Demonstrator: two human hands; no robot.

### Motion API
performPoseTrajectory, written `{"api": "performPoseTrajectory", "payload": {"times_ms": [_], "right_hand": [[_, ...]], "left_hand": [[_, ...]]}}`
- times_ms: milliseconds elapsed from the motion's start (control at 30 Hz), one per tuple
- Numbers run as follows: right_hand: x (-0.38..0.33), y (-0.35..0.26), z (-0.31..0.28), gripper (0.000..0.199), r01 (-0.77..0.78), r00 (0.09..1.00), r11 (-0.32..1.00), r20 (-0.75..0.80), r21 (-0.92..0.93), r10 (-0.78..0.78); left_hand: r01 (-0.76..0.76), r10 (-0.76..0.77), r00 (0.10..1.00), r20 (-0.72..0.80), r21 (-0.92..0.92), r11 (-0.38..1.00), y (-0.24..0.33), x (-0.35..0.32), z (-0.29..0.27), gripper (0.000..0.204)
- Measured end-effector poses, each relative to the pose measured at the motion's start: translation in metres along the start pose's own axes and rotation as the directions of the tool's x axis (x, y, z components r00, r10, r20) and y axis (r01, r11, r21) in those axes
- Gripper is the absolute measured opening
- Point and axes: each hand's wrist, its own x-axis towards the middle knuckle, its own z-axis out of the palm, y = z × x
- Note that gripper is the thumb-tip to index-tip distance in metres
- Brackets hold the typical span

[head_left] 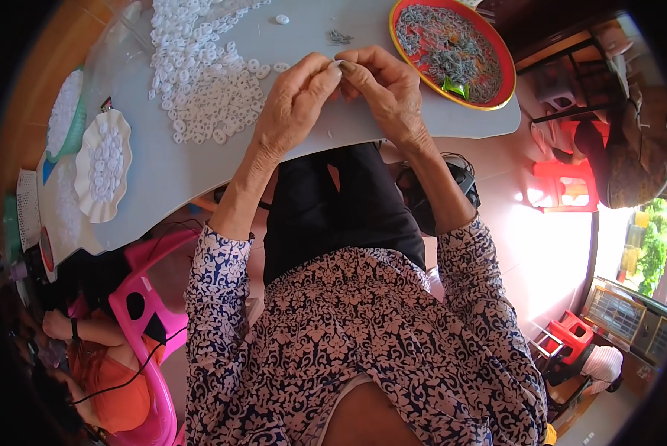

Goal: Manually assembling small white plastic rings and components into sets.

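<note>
Above the table's near edge my left hand [300,98] and my right hand [387,91] meet at the fingertips. My left thumb and fingers pinch a small white plastic piece [338,63], mostly covered by the fingers. The right thumb and forefinger are closed against the same spot; anything else between them is hidden. Left of my hands spreads a pile of small white oval plastic pieces with holes [211,100]. Just beyond the fingertips is a little heap of thin grey metal pieces [339,37]. More of them fill a red tray with a yellow rim [509,74] at the right.
On the grey table [192,167], a white scalloped dish [85,178] and a green bowl [78,123] hold white pieces. A seated person in orange [121,390] is at lower left beside a pink chair [159,390]. Red stools [567,186] stand right.
</note>
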Motion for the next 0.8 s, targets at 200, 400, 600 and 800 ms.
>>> {"api": "performPoseTrajectory", "payload": {"times_ms": [200,400,600,800], "right_hand": [[0.011,-0.006,0.004,0.014,0.023,0.999,0.995,-0.027,-0.094,-0.026],[0.128,-0.054,-0.026,0.013,0.25,0.933,0.82,-0.099,-0.515,-0.346],[0.19,-0.028,-0.066,0.012,0.47,0.731,0.175,0.27,-0.865,-0.627],[0.094,-0.004,0.023,0.014,0.506,0.793,0.661,0.6,-0.554,-0.104]], "left_hand": [[0.133,-0.139,0.988,-0.069,-0.079,0.988,0.003,-0.007,-0.002,0.021],[0.07,-0.1,0.987,-0.124,-0.222,0.972,0.001,-0.028,0.007,0.019],[0.157,-0.212,0.971,-0.112,-0.371,0.915,0.0,-0.043,0.011,0.022],[-0.018,-0.06,0.979,-0.195,-0.379,0.925,-0.006,-0.043,0.014,0.024]]}}
